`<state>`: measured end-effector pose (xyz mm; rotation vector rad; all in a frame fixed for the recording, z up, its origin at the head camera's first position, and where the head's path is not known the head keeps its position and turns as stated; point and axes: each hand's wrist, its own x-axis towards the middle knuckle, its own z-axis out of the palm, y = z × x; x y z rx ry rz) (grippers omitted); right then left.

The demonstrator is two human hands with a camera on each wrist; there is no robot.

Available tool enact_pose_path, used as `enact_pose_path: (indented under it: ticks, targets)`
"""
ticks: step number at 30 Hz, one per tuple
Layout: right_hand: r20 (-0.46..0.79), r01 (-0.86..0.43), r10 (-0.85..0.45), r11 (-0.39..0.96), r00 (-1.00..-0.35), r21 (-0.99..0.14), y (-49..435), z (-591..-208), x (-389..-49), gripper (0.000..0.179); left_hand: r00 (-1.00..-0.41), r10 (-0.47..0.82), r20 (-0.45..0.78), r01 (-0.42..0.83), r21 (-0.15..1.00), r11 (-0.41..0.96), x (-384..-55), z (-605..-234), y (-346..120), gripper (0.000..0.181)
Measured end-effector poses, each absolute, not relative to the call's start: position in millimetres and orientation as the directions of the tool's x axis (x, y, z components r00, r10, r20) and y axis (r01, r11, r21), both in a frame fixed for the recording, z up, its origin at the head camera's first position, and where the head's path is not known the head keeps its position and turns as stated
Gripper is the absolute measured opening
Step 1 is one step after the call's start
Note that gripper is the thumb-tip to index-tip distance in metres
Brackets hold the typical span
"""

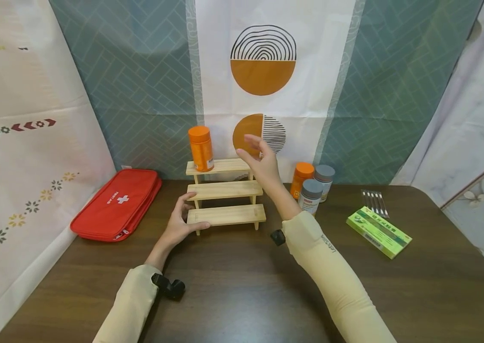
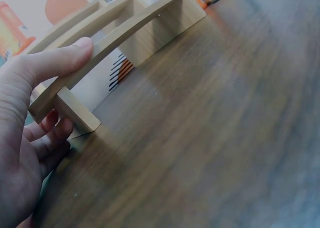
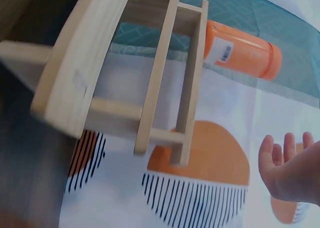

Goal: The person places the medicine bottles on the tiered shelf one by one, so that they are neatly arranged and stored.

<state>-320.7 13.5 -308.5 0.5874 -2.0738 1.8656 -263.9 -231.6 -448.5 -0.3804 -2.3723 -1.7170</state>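
A three-tier wooden step shelf [image 1: 226, 215] stands on the table near the back curtain. My left hand [image 1: 176, 226] grips its left end; in the left wrist view the thumb [image 2: 75, 52] lies on the lowest board while the other fingers curl below it by the leg. On the top tier, toward its left end, an orange bottle [image 1: 202, 151] with an orange lid stands upright. My right hand [image 1: 266, 166] is raised at the shelf's right side, fingers spread and loosely bent, holding nothing. The right wrist view also shows that hand [image 3: 292, 170] apart from the bottle.
Right of the shelf stand another orange bottle [image 1: 301, 181] and two grey-lidded bottles, one in front [image 1: 310, 202] and one behind [image 1: 324, 183]. Farther right lie a green box [image 1: 379, 232] and a pack of cotton swabs [image 1: 375, 204]. A red first-aid case [image 1: 115, 205] lies at left.
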Motion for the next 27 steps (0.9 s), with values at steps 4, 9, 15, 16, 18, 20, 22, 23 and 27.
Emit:
enact_pose_path:
  ticks: [4,9,15,16,18,20,22,23,27]
  targets:
    - [0.483,-0.489,-0.081,0.076,-0.872,-0.869,37,-311,-314,0.046,-0.95,0.1,0.297,0.313,0.903,0.294,-265,-450,-230,0.089]
    - [0.486,-0.488,-0.041,0.081,-0.873,-0.869,66,-317,-308,0.047,-0.95,0.102,0.296,0.313,0.9,0.304,-265,-451,-230,0.089]
    - [0.448,-0.446,-0.017,0.129,-0.894,-0.886,92,-325,-304,0.048,-0.952,0.086,0.294,0.306,0.896,0.323,-260,-452,-233,0.089]
    - [0.444,-0.441,-0.011,0.139,-0.896,-0.887,97,-326,-304,0.048,-0.951,0.091,0.297,0.31,0.894,0.322,-260,-452,-233,0.089]
    - [0.437,-0.431,0.002,0.167,-0.899,-0.887,106,-328,-302,0.047,-0.949,0.096,0.3,0.315,0.896,0.312,-261,-452,-234,0.088]
    - [0.429,-0.419,0.013,0.195,-0.903,-0.887,115,-330,-301,0.047,-0.948,0.1,0.301,0.317,0.899,0.3,-262,-451,-233,0.088]
    - [0.43,-0.416,0.026,0.212,-0.902,-0.884,123,-332,-300,0.047,-0.948,0.101,0.303,0.32,0.9,0.297,-263,-450,-233,0.089]
    - [0.431,-0.413,0.035,0.22,-0.902,-0.884,127,-334,-301,0.048,-0.949,0.098,0.301,0.316,0.901,0.297,-264,-450,-233,0.089]
    - [0.433,-0.406,0.072,0.234,-0.899,-0.883,140,-341,-300,0.047,-0.948,0.102,0.302,0.319,0.893,0.318,-264,-450,-234,0.09]
